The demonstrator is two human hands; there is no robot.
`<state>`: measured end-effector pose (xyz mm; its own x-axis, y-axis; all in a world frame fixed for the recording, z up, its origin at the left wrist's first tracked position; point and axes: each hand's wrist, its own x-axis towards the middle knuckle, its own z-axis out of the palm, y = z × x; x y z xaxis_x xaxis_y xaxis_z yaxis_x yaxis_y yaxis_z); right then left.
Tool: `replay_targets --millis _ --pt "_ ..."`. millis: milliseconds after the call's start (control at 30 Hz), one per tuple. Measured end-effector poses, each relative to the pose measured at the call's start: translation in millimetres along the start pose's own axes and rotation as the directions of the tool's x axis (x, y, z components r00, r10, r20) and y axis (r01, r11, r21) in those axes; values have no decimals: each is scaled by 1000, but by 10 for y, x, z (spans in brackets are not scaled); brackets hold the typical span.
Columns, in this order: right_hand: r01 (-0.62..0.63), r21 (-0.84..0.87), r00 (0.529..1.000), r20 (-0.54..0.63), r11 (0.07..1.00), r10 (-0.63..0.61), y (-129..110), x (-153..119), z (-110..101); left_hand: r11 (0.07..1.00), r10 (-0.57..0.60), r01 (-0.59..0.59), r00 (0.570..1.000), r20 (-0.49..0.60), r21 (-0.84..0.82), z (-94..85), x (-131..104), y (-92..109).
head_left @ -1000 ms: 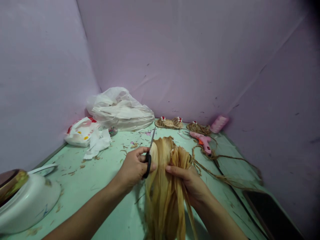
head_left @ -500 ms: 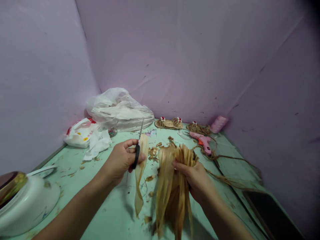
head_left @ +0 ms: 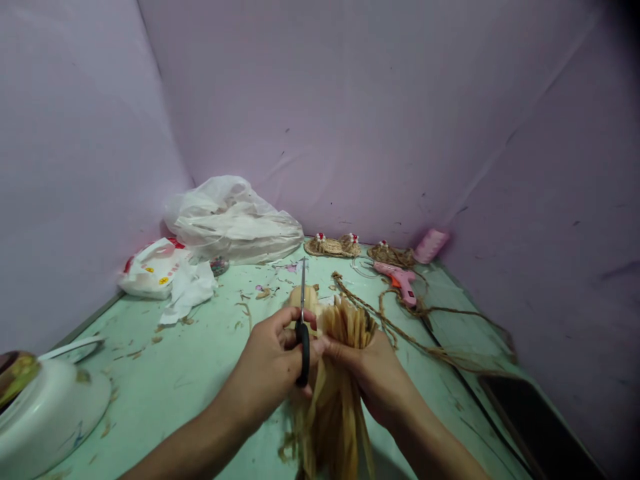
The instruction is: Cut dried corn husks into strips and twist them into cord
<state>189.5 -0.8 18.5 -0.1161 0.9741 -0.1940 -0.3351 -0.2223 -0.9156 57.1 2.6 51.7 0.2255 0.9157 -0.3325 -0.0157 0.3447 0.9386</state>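
Scissors with black handles (head_left: 303,353) are held in my left hand (head_left: 273,357), their blades pointing up and away from me. The fingers of that hand also pinch a pale dried husk strip (head_left: 303,301). My right hand (head_left: 377,370) is closed round a bundle of dried husk strips (head_left: 345,393), whose folded ends stick up above the thumb and whose long tails hang down toward the table. My two thumbs nearly meet at the left side of the bundle. Part of the strip is hidden behind my left fingers.
Behind my hands lie two woven straw slippers (head_left: 333,247), a pink glue gun (head_left: 397,279) and a pink thread spool (head_left: 431,247). Braided cord (head_left: 400,328) and a dark phone (head_left: 537,423) are at right. At left are a plastic bag (head_left: 233,223), a tissue pack (head_left: 153,270) and a white pot (head_left: 60,407).
My left hand has moved right with the scissors and the strip, up against the bundle. My right hand has shifted slightly left and down, still gripping the husk strips.
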Motion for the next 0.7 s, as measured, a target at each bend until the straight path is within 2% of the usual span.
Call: replay_targets --millis 133,233,300,467,567,700 --pt "-53 75 998 -42 996 56 -31 40 -51 999 3 -5 999 43 53 -64 -4 72" --pt "-163 186 983 -54 969 176 -126 92 -169 987 70 -71 997 11 142 -181 49 113" --pt "-185 257 980 -19 949 196 -193 134 -276 974 106 -108 994 23 201 -261 98 110" --pt "-139 320 985 140 937 98 -271 219 -463 937 123 -197 959 257 287 -318 158 28" --pt "-151 372 980 176 916 90 -235 241 -473 841 171 -304 934 313 448 -263 129 6" --pt "-290 445 947 263 847 186 -121 246 -430 683 223 -366 928 297 632 -213 86 22"
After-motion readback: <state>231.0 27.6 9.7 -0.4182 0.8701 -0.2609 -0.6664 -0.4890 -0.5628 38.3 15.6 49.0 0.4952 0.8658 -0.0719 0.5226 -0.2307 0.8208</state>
